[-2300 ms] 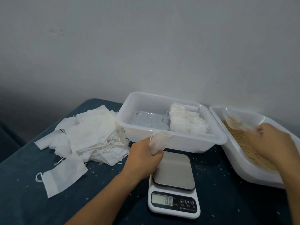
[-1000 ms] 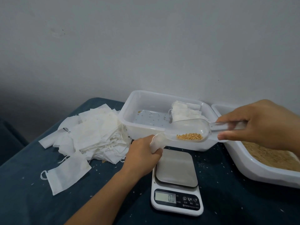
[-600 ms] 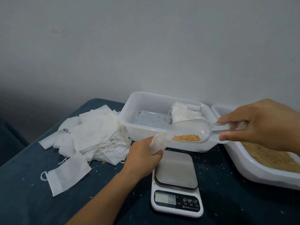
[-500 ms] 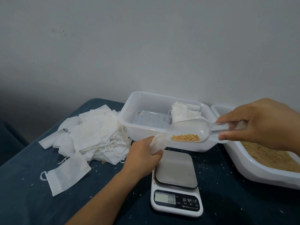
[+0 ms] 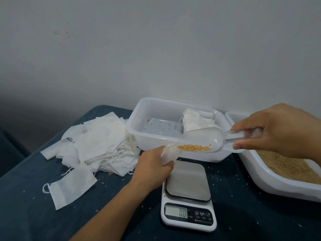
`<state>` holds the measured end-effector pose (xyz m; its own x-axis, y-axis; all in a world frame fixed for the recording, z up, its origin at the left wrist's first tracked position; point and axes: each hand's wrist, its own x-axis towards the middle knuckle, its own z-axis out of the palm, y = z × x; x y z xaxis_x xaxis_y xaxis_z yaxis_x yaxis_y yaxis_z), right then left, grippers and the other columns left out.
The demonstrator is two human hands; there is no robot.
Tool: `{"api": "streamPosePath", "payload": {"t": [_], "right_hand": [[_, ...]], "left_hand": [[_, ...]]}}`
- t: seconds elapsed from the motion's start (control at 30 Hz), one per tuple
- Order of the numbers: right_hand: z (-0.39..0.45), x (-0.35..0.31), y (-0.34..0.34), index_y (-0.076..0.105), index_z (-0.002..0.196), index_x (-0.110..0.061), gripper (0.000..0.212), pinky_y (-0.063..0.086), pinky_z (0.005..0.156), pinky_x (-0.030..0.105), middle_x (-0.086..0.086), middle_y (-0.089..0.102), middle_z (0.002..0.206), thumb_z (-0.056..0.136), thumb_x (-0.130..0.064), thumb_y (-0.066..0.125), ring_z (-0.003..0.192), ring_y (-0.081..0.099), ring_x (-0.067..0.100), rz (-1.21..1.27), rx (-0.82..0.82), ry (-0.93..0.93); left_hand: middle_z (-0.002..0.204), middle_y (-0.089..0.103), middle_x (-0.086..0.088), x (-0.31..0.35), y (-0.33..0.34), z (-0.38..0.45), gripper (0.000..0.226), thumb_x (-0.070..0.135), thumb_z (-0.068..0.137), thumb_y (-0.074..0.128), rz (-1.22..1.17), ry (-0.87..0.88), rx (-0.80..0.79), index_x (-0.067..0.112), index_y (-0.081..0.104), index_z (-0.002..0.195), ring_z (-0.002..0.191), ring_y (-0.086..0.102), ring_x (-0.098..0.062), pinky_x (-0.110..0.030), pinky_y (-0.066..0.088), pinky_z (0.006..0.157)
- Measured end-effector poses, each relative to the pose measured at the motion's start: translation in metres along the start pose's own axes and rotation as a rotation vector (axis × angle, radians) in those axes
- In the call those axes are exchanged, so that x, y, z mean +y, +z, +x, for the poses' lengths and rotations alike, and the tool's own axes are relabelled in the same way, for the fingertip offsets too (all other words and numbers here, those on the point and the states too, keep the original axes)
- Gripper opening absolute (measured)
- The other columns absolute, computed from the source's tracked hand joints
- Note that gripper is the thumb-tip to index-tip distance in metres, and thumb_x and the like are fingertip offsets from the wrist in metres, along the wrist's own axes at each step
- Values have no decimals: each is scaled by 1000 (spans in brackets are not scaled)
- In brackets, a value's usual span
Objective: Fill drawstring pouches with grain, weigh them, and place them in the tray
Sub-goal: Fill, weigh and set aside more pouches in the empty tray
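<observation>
My left hand grips a small white drawstring pouch with its mouth up, just above the left rear corner of the scale. My right hand holds the handle of a clear plastic scoop. Golden grain lies in the scoop, and the scoop's lip touches the pouch mouth. The scale's display reads 0.0 and its platform is bare. Behind it stands the white tray with several filled pouches at its right end.
A heap of empty white pouches lies on the dark blue table at the left, with one loose pouch nearer me. A white tub of grain stands at the right. Spilled grains dot the cloth. A grey wall is close behind.
My right hand lifted the scoop out of the grain tub and carried it left to the pouch. Over the last second the scoop has tilted, and the grain has slid toward the pouch mouth.
</observation>
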<state>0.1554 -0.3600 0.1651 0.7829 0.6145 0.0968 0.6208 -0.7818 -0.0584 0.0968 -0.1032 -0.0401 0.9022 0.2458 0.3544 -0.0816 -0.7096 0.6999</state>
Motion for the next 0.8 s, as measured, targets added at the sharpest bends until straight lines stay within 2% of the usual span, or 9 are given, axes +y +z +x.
{"api": "streamPosePath", "payload": {"t": [0.27,0.5,0.57,0.67,0.73,0.8], "right_hand": [[1,2,2,56,82,-71,40,53,75,32,-48,59,88,48,-92,51,75,57,-5,16,-21,13],[-1,3,4,58,82,-70,42,52,74,32,-47,59,85,46,-91,53,73,57,-5,38,-10,31],[-1,5,5,59,83,-69,42,53,75,32,-46,60,85,47,-91,54,73,57,-4,43,0,36],[-2,6,7,60,83,-68,41,51,72,30,-45,62,84,48,-89,58,78,59,-9,69,13,51],[-5,8,12,61,83,-67,40,46,68,27,-43,64,81,48,-85,63,82,55,-18,111,29,61],[-8,9,17,65,83,-65,39,44,68,23,-39,66,79,48,-81,68,83,57,-17,169,46,81]], "left_hand": [[65,61,10,-1,1,0,6,22,88,63,-21,8,-2,21,61,83,77,58,-2,-11,40,57],[60,57,7,-1,2,-1,16,21,86,62,-47,-13,-11,23,53,73,69,57,-6,-13,41,55],[60,58,10,-2,3,-1,20,21,85,63,-51,-10,-5,27,51,70,67,56,-3,-11,39,55],[70,61,23,-2,3,-1,24,22,84,63,-60,-7,-2,30,48,67,65,56,0,-10,39,54],[70,61,25,-2,3,-1,23,23,85,63,-77,-13,-5,29,48,67,64,55,0,-10,40,55],[70,61,24,-2,3,-1,22,23,85,63,-92,-23,-5,28,50,68,65,56,0,-10,41,56]]}}
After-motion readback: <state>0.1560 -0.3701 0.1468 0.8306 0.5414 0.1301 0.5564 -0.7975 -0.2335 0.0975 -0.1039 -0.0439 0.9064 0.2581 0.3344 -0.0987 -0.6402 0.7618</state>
